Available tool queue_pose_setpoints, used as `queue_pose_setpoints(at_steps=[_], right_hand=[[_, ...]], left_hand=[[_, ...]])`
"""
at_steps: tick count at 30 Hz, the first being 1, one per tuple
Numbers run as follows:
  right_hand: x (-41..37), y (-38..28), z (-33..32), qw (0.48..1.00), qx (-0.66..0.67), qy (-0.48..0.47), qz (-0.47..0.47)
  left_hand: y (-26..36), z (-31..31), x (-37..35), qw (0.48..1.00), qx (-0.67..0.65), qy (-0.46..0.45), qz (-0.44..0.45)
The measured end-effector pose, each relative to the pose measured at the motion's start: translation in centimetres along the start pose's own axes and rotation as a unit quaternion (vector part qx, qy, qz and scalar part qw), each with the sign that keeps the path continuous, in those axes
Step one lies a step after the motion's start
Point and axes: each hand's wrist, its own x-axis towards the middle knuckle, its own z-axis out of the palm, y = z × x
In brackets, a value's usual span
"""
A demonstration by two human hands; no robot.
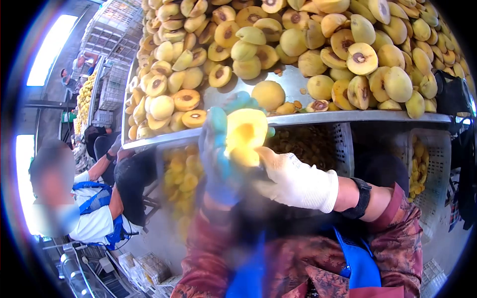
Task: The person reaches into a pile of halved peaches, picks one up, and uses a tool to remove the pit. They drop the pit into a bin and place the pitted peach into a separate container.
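My left hand (218,149), in a blue-green glove and blurred, is wrapped round a bright yellow fruit half (247,130) near the metal table's front edge. The fruit's hollow side faces up. My right hand (285,176), in a white knitted glove, is closed at the fruit's lower right side; whatever it grips is hidden by blur and glare. Just beyond my hands, halved yellow fruits (186,99) with brown pits or cores lie heaped on the metal table (293,79).
Below the table edge (357,116) are crates, one with yellow pieces (184,169), another with dark scraps (303,141), and a white crate (432,164) at right. A co-worker (94,198) sits at left. Stacked crates (112,89) stand behind.
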Motion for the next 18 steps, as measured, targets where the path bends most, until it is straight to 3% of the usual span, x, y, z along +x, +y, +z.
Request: queue_pose_setpoints(at_steps=[3,5,6,8,10,12,13,14,15,16,18], right_hand=[[0.2,0.5,0.7,0.996,-0.073,0.025,-0.047],[-0.2,0.5,0.6,0.994,-0.11,0.001,-0.026],[-0.5,0.8,0.6,0.991,-0.125,-0.003,-0.04],[-1.0,2.1,0.8,0.986,-0.155,-0.011,-0.067],[-1.6,2.6,0.2,0.938,-0.335,0.019,-0.089],[-1.4,5.2,-0.4,0.9,-0.435,-0.033,0.0],[-1.3,6.8,-0.7,0.874,-0.468,-0.106,0.071],[-1.8,6.2,-1.4,0.879,-0.459,-0.098,0.083],[-1.8,6.3,-1.3,0.874,-0.473,-0.083,0.077],[-1.8,6.5,-1.1,0.867,-0.487,-0.074,0.069],[-1.9,7.4,-1.1,0.868,-0.492,-0.051,0.043]], left_hand=[[0.9,-1.2,-1.4,0.959,0.268,0.016,0.091],[1.4,-3.8,-1.5,0.999,-0.033,0.024,-0.032],[1.7,-4.9,-1.5,0.979,-0.176,0.055,-0.086],[3.3,-6.0,-2.1,0.976,-0.018,0.219,0.003],[3.2,-11.2,-3.2,0.952,0.207,0.165,0.156],[4.6,-16.8,-3.8,0.955,0.208,0.196,0.075],[4.8,-21.8,-4.3,0.882,0.439,0.155,0.077],[4.9,-25.0,-4.5,0.753,0.645,0.105,0.082],[5.5,-24.2,-4.4,0.699,0.702,0.11,0.089],[5.4,-24.2,-3.6,0.75,0.643,0.089,0.128],[6.5,-14.5,-1.5,0.905,0.404,0.131,-0.013]])
